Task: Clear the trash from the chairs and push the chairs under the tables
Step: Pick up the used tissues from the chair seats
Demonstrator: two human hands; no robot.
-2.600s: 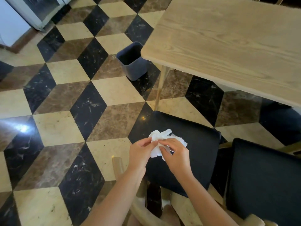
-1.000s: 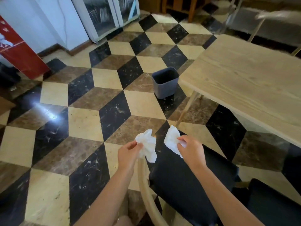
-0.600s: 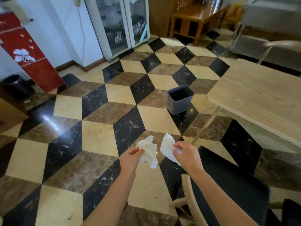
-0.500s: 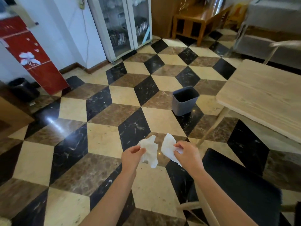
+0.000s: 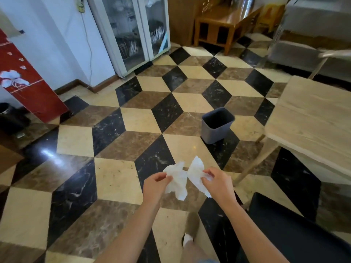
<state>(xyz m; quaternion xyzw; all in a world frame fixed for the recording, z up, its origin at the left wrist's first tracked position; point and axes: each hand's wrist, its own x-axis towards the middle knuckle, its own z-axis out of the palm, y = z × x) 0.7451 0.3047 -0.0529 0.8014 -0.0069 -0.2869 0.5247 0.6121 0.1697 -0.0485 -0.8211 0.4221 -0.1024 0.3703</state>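
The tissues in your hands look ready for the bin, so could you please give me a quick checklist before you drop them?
1. Left hand pinches its tissue: ok.
2. Right hand grips the other tissue: ok.
3. Bin upright on the floor, mouth open: ok.
4. Hands over the bin: not ok, it stands farther ahead, slightly right.
5. Floor between hands and bin free of obstacles: ok.
6. Chair seat free of trash: cannot tell, only partly in view.
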